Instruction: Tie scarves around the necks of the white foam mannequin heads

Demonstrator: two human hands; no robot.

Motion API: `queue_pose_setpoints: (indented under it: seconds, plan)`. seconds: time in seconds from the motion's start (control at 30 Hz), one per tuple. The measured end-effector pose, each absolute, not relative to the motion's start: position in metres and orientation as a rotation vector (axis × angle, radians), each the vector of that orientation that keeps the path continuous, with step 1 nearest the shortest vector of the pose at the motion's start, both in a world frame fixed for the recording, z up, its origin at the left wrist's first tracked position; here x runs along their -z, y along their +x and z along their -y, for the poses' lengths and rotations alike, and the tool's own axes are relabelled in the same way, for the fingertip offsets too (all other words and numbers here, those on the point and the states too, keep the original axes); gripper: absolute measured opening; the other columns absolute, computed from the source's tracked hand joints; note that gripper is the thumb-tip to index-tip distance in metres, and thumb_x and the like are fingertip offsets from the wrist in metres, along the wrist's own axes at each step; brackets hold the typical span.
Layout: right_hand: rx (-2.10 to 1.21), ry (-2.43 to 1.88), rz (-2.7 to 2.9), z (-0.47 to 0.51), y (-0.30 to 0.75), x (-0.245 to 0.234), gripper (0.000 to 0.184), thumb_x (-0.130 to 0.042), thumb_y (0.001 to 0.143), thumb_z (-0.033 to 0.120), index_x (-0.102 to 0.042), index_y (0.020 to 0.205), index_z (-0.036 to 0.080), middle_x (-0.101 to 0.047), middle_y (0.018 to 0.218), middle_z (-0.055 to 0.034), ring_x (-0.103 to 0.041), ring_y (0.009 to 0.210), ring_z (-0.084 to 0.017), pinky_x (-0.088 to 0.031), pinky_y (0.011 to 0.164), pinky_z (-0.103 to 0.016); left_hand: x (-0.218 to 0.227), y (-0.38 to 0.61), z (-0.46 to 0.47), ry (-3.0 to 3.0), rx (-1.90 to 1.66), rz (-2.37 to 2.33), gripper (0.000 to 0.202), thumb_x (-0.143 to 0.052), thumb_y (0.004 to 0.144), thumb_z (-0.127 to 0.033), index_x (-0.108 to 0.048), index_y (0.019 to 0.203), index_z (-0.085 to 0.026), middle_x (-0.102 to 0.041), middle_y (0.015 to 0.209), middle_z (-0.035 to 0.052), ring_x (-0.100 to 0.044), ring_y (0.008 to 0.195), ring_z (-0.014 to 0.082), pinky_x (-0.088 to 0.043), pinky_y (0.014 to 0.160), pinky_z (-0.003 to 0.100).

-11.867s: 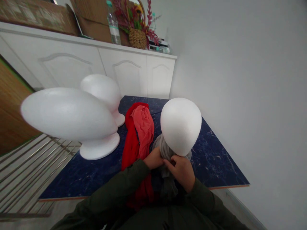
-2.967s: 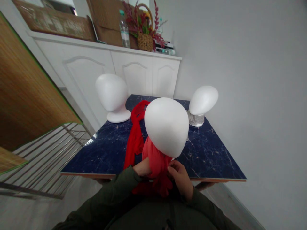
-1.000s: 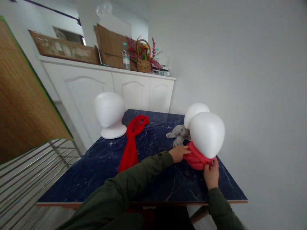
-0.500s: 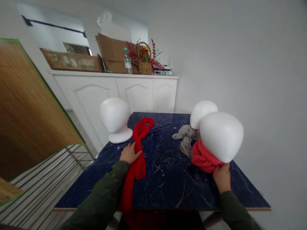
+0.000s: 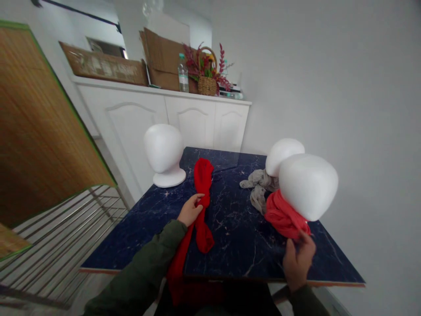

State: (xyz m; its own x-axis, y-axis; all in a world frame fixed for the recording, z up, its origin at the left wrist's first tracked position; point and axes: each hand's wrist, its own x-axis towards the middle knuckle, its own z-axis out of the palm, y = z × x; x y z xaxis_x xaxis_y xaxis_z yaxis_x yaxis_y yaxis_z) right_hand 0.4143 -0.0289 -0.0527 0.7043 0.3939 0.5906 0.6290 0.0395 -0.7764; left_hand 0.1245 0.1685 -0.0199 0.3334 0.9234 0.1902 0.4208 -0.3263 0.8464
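Observation:
A long red scarf (image 5: 203, 175) lies lengthwise on the dark blue table, its near end hanging over the front edge. My left hand (image 5: 190, 211) grips it near the middle, fingers and thumb closed on the fabric. On the right, a coral-red scarf (image 5: 284, 218) is wrapped around the neck of a white mannequin head (image 5: 307, 186). Just below that scarf is my right hand (image 5: 298, 260), thumb and fingers apart and the fingertips close to the cloth; whether they touch it I cannot tell.
Another white mannequin head (image 5: 163, 149) stands at the table's left edge. A third head (image 5: 283, 153), with a grey scarf (image 5: 258, 186) at its base, is behind the coral-wrapped one. A metal rack (image 5: 66, 245) flanks the table; a white cabinet (image 5: 131, 114) stands beyond.
My left hand has moved up and right with the red scarf, whose far part is now bunched and straighter. My right hand has drawn back from beneath the front head and its fingers have parted.

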Motion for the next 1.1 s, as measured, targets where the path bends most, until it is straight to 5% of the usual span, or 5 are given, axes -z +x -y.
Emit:
queue_pose_setpoints:
  seconds: [0.27,0.57,0.7,0.87,1.1]
  plan:
    - [-1.949,-0.923,0.593,-0.047,0.322,0.016,0.055,-0.025,0.087,0.055,-0.054,0.100,0.010,-0.061,0.083,-0.0100,-0.059,0.071,-0.016,-0.047,0.064,-0.027,0.016,0.164,-0.042,1.937,-0.630,-0.541,0.051,-0.042,0.061,-0.003,-0.052,0.109,-0.018,-0.060,0.105,0.0034,-0.056,0.094,0.0146,-0.042,0.087,0.027]
    - [-1.850,-1.026,0.593,-0.040,0.330,0.034,0.033,-0.067,0.066,0.040,-0.051,0.077,0.014,-0.040,0.040,0.0090,-0.028,0.030,-0.003,-0.015,0.031,-0.014,-0.008,0.095,-0.108,2.122,-0.825,-1.087,0.040,-0.048,0.077,-0.031,-0.048,0.116,-0.018,-0.057,0.107,0.0066,-0.054,0.090,0.0165,-0.044,0.079,0.030]
    - [-1.804,-1.039,0.633,-0.036,0.327,0.032,0.034,-0.067,0.064,0.043,-0.048,0.072,0.016,-0.040,0.038,0.0086,-0.029,0.029,-0.004,-0.014,0.030,-0.015,0.000,0.049,-0.209,1.787,-1.397,-2.009,0.075,-0.061,0.065,-0.038,-0.035,0.125,-0.003,-0.043,0.123,0.0200,-0.039,0.116,0.0297,-0.031,0.098,0.041]
    - [-1.764,-1.055,0.633,-0.040,0.324,0.032,0.032,-0.065,0.068,0.040,-0.053,0.080,0.014,-0.050,0.043,0.0052,-0.035,0.030,-0.005,-0.019,0.030,-0.016,0.011,0.032,-0.275,1.678,-1.290,-2.198,0.112,-0.067,0.054,-0.049,-0.010,0.133,0.006,-0.016,0.139,0.0265,-0.016,0.130,0.0323,-0.018,0.107,0.040]
    - [-1.900,-0.967,0.692,-0.052,0.329,0.038,0.039,-0.069,0.066,0.036,-0.058,0.093,0.011,-0.059,0.055,0.0024,-0.044,0.036,-0.006,-0.028,0.035,-0.016,0.020,0.038,-0.306,1.572,-1.114,-2.294,0.105,-0.058,0.050,-0.067,-0.029,0.126,-0.002,-0.045,0.119,0.0269,-0.040,0.112,0.0407,-0.032,0.090,0.056]
